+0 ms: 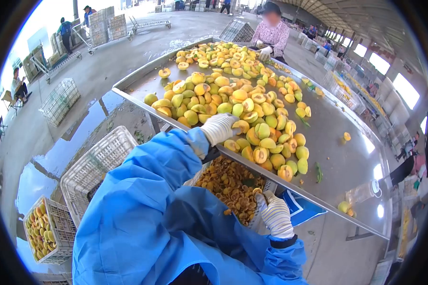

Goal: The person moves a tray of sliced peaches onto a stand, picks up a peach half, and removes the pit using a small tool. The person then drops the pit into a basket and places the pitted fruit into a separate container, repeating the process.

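A heap of yellow-green peaches (202, 90), many cut in half with red-brown centres, lies on the metal table (328, 156). At the heap's near edge is my left hand (219, 128) in a striped white glove, its fingers closed on a peach half (241, 126). My right hand (277, 216), also gloved, is lower, beside a crate (270, 186) below the table edge. That crate is filled with brown-orange pits and scraps (230, 187). The right fingers are curled together near a small orange-rimmed piece; I cannot tell what they grip.
A white plastic crate (102, 159) stands at my left, with a crate of peaches (57, 223) beyond it. A clear plastic jug (361, 194) lies on the table's right part. Across the table a person (271, 35) in gloves works. Wet floor (71, 152) shows at left.
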The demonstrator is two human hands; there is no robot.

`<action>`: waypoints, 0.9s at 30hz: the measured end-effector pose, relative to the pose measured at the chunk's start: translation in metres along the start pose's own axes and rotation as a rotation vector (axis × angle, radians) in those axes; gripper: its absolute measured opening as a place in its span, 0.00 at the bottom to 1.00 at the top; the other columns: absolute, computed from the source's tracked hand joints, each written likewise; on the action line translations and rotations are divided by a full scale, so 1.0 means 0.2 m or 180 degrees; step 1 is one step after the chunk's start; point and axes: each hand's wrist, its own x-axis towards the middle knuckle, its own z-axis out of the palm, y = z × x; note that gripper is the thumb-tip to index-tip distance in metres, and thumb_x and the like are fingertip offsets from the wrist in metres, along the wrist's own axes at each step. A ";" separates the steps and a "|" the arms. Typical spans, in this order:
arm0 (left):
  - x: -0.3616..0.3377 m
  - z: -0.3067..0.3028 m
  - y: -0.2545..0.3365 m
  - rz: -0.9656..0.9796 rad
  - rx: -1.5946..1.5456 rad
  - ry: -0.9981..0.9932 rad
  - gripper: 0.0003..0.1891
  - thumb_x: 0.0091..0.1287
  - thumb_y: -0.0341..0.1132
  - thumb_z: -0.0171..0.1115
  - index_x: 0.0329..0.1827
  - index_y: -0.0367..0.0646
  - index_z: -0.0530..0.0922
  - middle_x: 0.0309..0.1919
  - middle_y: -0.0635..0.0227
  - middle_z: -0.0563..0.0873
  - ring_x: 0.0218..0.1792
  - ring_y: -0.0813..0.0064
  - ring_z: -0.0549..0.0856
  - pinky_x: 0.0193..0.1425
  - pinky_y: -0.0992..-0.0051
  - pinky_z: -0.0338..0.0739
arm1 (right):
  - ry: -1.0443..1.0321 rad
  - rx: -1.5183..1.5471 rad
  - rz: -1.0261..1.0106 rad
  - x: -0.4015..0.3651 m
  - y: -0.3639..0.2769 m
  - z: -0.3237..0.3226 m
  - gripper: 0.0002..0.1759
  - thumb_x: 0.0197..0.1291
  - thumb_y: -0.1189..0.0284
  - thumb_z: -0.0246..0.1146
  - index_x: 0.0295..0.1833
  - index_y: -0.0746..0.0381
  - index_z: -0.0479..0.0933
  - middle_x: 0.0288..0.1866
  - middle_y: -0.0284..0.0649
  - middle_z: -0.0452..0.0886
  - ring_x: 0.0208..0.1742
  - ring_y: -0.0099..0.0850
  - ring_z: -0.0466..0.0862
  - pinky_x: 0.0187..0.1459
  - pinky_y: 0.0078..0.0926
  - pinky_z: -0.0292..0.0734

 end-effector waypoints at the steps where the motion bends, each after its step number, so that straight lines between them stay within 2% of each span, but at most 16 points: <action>1: 0.08 0.05 0.02 -0.0110 0.0106 -0.0163 0.23 0.65 0.51 0.62 0.53 0.42 0.82 0.47 0.53 0.86 0.48 0.52 0.85 0.52 0.58 0.80 | 0.0004 -0.0036 0.0076 0.00 0.00 -0.01 0.28 0.68 0.46 0.56 0.46 0.64 0.80 0.33 0.59 0.82 0.40 0.58 0.81 0.41 0.46 0.75; 2: 0.16 0.10 0.04 -0.0430 0.0200 -0.0597 0.28 0.65 0.52 0.64 0.61 0.42 0.79 0.47 0.51 0.85 0.50 0.51 0.84 0.55 0.59 0.79 | 0.0002 -0.0070 0.0164 0.00 -0.01 -0.02 0.29 0.67 0.45 0.57 0.46 0.64 0.80 0.33 0.59 0.82 0.40 0.58 0.81 0.41 0.46 0.75; 4: 0.24 0.19 0.03 -0.0526 0.0393 -0.0514 0.29 0.61 0.53 0.67 0.59 0.42 0.79 0.47 0.52 0.86 0.50 0.52 0.85 0.56 0.59 0.79 | -0.0081 -0.0079 0.0253 0.01 -0.03 -0.04 0.33 0.63 0.43 0.61 0.50 0.65 0.76 0.35 0.58 0.82 0.41 0.58 0.82 0.42 0.47 0.76; 6: 0.29 0.20 0.03 -0.0758 0.0280 -0.0781 0.30 0.58 0.53 0.70 0.58 0.41 0.79 0.46 0.52 0.86 0.49 0.52 0.85 0.55 0.60 0.80 | -0.0024 -0.0021 0.0176 0.00 0.03 0.00 0.33 0.61 0.43 0.62 0.53 0.64 0.72 0.37 0.59 0.83 0.43 0.58 0.83 0.43 0.49 0.77; 7: 0.29 0.19 0.03 -0.0865 0.0233 -0.0932 0.31 0.56 0.53 0.71 0.57 0.41 0.79 0.45 0.52 0.87 0.49 0.52 0.85 0.55 0.61 0.80 | -0.0149 0.0060 0.0214 0.01 0.06 0.03 0.32 0.59 0.52 0.66 0.57 0.64 0.67 0.41 0.61 0.82 0.44 0.60 0.83 0.45 0.49 0.77; 10: 0.24 0.20 0.00 -0.1029 -0.0349 -0.0463 0.29 0.53 0.48 0.75 0.54 0.40 0.80 0.44 0.52 0.87 0.47 0.54 0.86 0.53 0.62 0.80 | -0.0049 0.0438 -0.0040 0.01 0.12 0.09 0.27 0.59 0.60 0.65 0.57 0.64 0.67 0.41 0.61 0.81 0.45 0.61 0.82 0.46 0.48 0.77; 12: 0.16 0.19 0.01 -0.1108 -0.1160 0.0268 0.28 0.52 0.45 0.77 0.52 0.39 0.78 0.43 0.51 0.86 0.47 0.54 0.86 0.53 0.64 0.80 | 0.0069 0.0530 -0.0253 0.01 0.13 0.07 0.24 0.59 0.65 0.64 0.57 0.63 0.67 0.40 0.61 0.81 0.44 0.61 0.82 0.45 0.49 0.77; 13: 0.12 0.19 0.02 -0.1200 -0.2086 0.0480 0.30 0.49 0.41 0.79 0.52 0.39 0.76 0.41 0.56 0.86 0.45 0.61 0.86 0.50 0.67 0.80 | 0.0142 0.0649 -0.0401 0.03 0.15 0.09 0.23 0.60 0.65 0.64 0.57 0.63 0.67 0.40 0.61 0.80 0.44 0.61 0.82 0.45 0.49 0.77; 14: 0.10 0.27 -0.06 -0.1223 -0.3320 0.0621 0.29 0.52 0.38 0.78 0.54 0.42 0.75 0.42 0.62 0.85 0.45 0.67 0.86 0.46 0.69 0.81 | 0.0193 0.0774 -0.0541 0.02 0.16 0.11 0.23 0.60 0.66 0.64 0.57 0.63 0.67 0.40 0.61 0.80 0.43 0.61 0.81 0.44 0.49 0.77; 16: -0.10 0.15 0.15 -0.1261 -0.5696 0.0642 0.25 0.56 0.37 0.75 0.55 0.45 0.75 0.45 0.66 0.85 0.43 0.68 0.86 0.43 0.70 0.83 | 0.0689 0.1095 -0.0834 0.01 0.10 0.10 0.18 0.65 0.67 0.60 0.58 0.61 0.69 0.38 0.58 0.80 0.41 0.60 0.82 0.42 0.47 0.76; 18: -0.28 0.14 0.23 -0.1110 -0.6102 0.0180 0.22 0.61 0.40 0.72 0.57 0.48 0.76 0.47 0.68 0.84 0.44 0.69 0.86 0.41 0.71 0.83 | 0.0584 0.1571 -0.0773 -0.02 -0.02 0.04 0.20 0.68 0.63 0.59 0.60 0.61 0.69 0.36 0.56 0.80 0.38 0.58 0.82 0.39 0.46 0.76; 19: -0.37 0.13 0.30 -0.1280 -0.6168 0.0195 0.30 0.58 0.45 0.76 0.61 0.46 0.74 0.49 0.65 0.84 0.42 0.65 0.87 0.42 0.75 0.86 | 0.0579 0.1624 -0.0682 -0.03 -0.07 0.03 0.19 0.69 0.62 0.59 0.59 0.61 0.70 0.35 0.57 0.80 0.37 0.58 0.82 0.38 0.46 0.76; 20: -0.43 0.12 0.35 -0.1244 -0.5849 0.0146 0.33 0.61 0.55 0.72 0.64 0.47 0.74 0.50 0.65 0.83 0.43 0.67 0.86 0.42 0.73 0.86 | 0.0604 0.1675 -0.0619 -0.03 -0.09 0.04 0.19 0.69 0.62 0.59 0.59 0.61 0.70 0.34 0.57 0.80 0.36 0.58 0.81 0.36 0.46 0.75; 22: -0.53 0.14 0.42 -0.1329 -0.5808 0.0223 0.37 0.63 0.63 0.65 0.65 0.45 0.73 0.50 0.66 0.83 0.46 0.70 0.85 0.46 0.71 0.83 | 0.0742 0.1404 -0.0844 -0.02 -0.11 0.08 0.19 0.69 0.62 0.60 0.57 0.62 0.71 0.34 0.57 0.80 0.35 0.59 0.81 0.35 0.47 0.75; 25: -0.59 0.12 0.51 -0.1411 -0.5947 0.0051 0.38 0.66 0.66 0.59 0.64 0.41 0.74 0.50 0.67 0.83 0.48 0.74 0.83 0.52 0.71 0.80 | 0.0709 0.0961 -0.0823 -0.03 -0.14 0.11 0.18 0.68 0.61 0.61 0.54 0.62 0.71 0.33 0.56 0.80 0.34 0.59 0.81 0.34 0.49 0.75; 27: -0.59 0.15 0.54 -0.1179 -0.5818 0.0136 0.37 0.68 0.65 0.57 0.63 0.38 0.75 0.49 0.68 0.83 0.49 0.76 0.83 0.53 0.74 0.79 | 0.0866 0.0523 -0.0796 -0.04 -0.17 0.11 0.16 0.68 0.61 0.61 0.51 0.61 0.72 0.34 0.55 0.82 0.34 0.56 0.82 0.33 0.49 0.76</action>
